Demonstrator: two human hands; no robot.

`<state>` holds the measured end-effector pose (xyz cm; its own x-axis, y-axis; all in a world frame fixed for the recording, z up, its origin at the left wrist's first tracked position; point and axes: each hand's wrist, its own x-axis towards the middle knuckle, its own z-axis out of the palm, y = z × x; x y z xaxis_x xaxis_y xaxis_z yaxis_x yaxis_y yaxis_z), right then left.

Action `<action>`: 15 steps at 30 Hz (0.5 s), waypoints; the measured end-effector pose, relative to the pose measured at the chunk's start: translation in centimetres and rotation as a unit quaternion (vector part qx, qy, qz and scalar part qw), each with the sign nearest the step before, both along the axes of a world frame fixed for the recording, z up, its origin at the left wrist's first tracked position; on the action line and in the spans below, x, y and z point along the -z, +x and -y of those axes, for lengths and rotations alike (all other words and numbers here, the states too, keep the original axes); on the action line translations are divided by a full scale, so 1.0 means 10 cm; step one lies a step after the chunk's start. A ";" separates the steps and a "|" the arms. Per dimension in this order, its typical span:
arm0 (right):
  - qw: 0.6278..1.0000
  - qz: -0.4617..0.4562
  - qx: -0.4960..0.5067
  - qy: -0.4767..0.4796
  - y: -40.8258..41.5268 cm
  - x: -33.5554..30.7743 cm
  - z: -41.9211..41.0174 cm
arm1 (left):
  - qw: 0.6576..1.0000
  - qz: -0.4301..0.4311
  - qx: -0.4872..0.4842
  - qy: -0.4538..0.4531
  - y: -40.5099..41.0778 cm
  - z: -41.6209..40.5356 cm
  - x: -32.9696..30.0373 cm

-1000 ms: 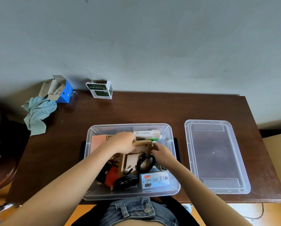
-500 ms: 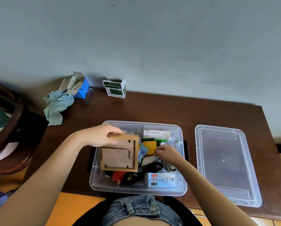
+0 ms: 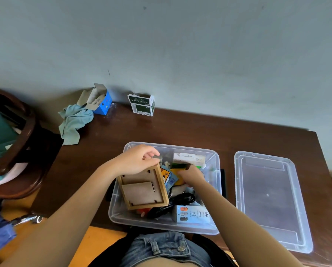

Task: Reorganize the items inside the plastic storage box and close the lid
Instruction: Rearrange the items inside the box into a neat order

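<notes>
Clear box open near the table's near edge, roughly mid-table, packed with loose things. Left hand over the box's far-left corner, fingers curled round the top edge of a wooden frame, gripping it. Frame seen from the back, tilted, standing over the left half of the box. Right hand down in the middle of the box, knuckles up, fingertips hidden among the contents; cannot tell whether grasping anything. Just left of that hand, a blue packet wedged against the frame's right edge and a yellow item beside it. At the far wall of the box, a white carton with a green strip below it. Toward the near side, black cable coiled, a red-orange piece under the frame's near corner, and a pale printed carton lying flat against the near wall.

Lid off, flat on the table just right of the box, not touching it.

At the table's far-left corner, an open blue carton with a teal cloth spilling off the edge beside it. Right of those, against the wall, a green-and-white carton, standing. Dark wooden chair left of the table. Denim shorts at the bottom edge.
</notes>
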<state>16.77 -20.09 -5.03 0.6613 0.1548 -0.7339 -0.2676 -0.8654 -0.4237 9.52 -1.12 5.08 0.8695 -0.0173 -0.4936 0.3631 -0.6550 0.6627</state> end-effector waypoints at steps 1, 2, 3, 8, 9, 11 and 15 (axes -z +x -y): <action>1.000 0.005 -0.015 -0.009 0.01 -0.01 0.00 | 1.000 0.006 0.002 0.000 0.02 0.03 0.00; 1.000 0.007 -0.024 -0.015 0.02 -0.01 0.01 | 1.000 0.013 0.004 0.001 0.05 0.06 0.00; 0.999 0.004 -0.028 -0.018 0.03 0.00 0.03 | 1.000 0.020 0.005 0.005 0.08 0.09 0.00; 0.995 0.005 -0.102 0.004 -0.04 -0.01 0.21 | 0.997 0.039 0.066 0.024 0.31 0.32 0.02; 0.992 0.018 -0.122 0.007 -0.07 -0.04 0.24 | 0.994 0.027 0.102 0.031 0.37 0.39 0.04; 0.986 0.033 -0.165 0.013 -0.10 -0.12 0.30 | 0.981 -0.015 0.184 0.054 0.49 0.53 0.11; 0.976 0.045 -0.214 -0.008 -0.15 -0.28 0.43 | 0.946 -0.080 0.291 0.121 0.60 0.75 0.31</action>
<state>15.26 -24.37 -2.28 0.6001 0.4199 -0.6809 0.1571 -0.8965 -0.4143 15.56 -8.67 1.96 0.6615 -0.3398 -0.6685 -0.0221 -0.8999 0.4355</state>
